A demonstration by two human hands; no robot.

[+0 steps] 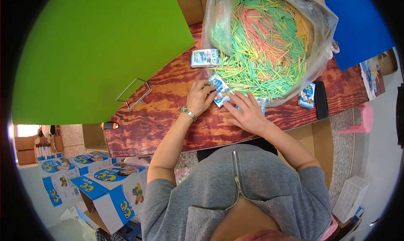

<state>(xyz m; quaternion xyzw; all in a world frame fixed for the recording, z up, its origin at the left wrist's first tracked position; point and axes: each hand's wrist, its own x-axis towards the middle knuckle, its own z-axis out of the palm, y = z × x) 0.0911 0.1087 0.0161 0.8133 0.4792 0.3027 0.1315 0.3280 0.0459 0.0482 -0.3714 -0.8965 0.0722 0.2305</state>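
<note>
A small blue-and-white packet (220, 89) lies tilted on the table at the near left edge of a big clear bag, between my two hands. My left hand (199, 99) has its curled fingers and thumb at the packet's left edge. Stretched out, the fingers of my right hand (249, 114) reach the packet's lower right side. Another packet (263, 104) is partly hidden beneath that hand. The open plastic bag (322, 22) is full of thin candy-like sticks (265, 47) in green, pink, yellow and orange. A packet stack (204, 57) sits left of the bag.
Right of the bag are another packet (306, 96) and a black case (321, 100). A wire stand (134, 94) and an orange-black tool (110, 125) occupy the left side. Green (101, 51) and blue (357, 26) boards flank the red-brown table (168, 123). Printed cartons (110, 188) stand lower left.
</note>
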